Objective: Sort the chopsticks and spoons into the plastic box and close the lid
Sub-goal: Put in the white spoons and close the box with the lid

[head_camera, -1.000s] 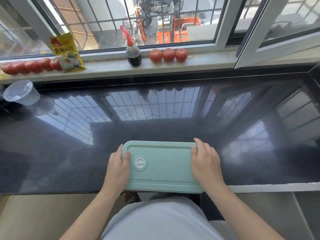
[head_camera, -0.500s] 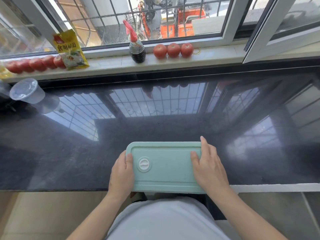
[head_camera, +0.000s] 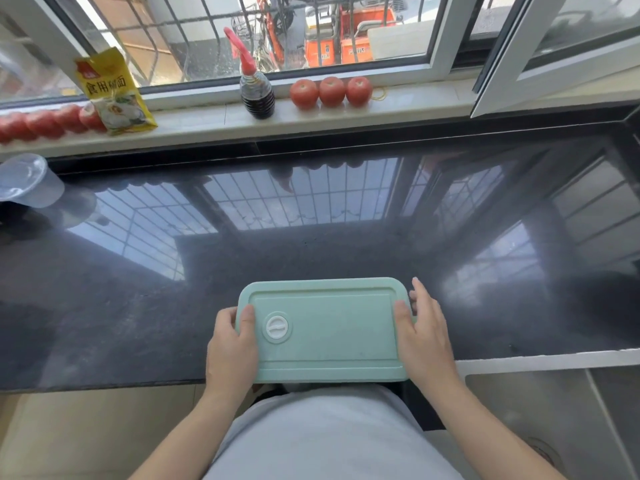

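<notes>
A mint-green plastic box (head_camera: 329, 330) lies at the near edge of the dark counter, its lid on and a white round valve at the lid's left. My left hand (head_camera: 230, 348) grips the box's left end, thumb on top of the lid. My right hand (head_camera: 424, 337) holds the right end, thumb pressing the lid and fingers reaching along the side. No chopsticks or spoons show anywhere; the inside of the box is hidden.
The glossy black counter (head_camera: 311, 244) stretches back to a windowsill with a dark sauce bottle (head_camera: 257, 93), three tomatoes (head_camera: 331, 91), a yellow packet (head_camera: 114, 93) and more tomatoes at the left. A clear plastic cup (head_camera: 29, 181) lies at far left. A steel sink (head_camera: 554, 410) is at lower right.
Both hands stay at the box's ends. The left thumb has shifted further onto the lid. The camera view has tilted a little; the box has hardly moved.
</notes>
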Demonstrator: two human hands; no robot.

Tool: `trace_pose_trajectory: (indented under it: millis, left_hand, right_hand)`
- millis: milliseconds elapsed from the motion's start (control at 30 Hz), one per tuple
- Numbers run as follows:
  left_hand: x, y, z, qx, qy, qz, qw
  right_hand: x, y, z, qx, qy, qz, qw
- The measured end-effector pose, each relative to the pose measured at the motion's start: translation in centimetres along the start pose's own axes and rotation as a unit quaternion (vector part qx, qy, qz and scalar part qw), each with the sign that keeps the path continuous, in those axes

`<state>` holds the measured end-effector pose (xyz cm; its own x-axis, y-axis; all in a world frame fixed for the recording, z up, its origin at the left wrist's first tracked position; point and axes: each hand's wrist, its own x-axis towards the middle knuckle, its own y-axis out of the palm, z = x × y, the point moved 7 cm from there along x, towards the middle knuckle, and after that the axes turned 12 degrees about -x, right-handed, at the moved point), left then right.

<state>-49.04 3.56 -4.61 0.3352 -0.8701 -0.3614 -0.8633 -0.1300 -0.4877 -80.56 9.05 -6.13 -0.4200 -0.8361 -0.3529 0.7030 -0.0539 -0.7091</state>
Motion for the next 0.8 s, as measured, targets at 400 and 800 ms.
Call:
trace_pose_trajectory:
  millis: [400,800]
  left_hand:
    - [3.2,2.4,-4.1,0.056,0.036,0.028,0.997]
    - [1.6,8.4,-7.5,0.442,0.327,0.129,0.825]
  right_hand:
    - [1.9,-2.2,0.9,-0.070,-0.010,-0.060,0.996]
    - [3.2,-0.4,5.6,-0.351,-0.159,-0.045,0.921]
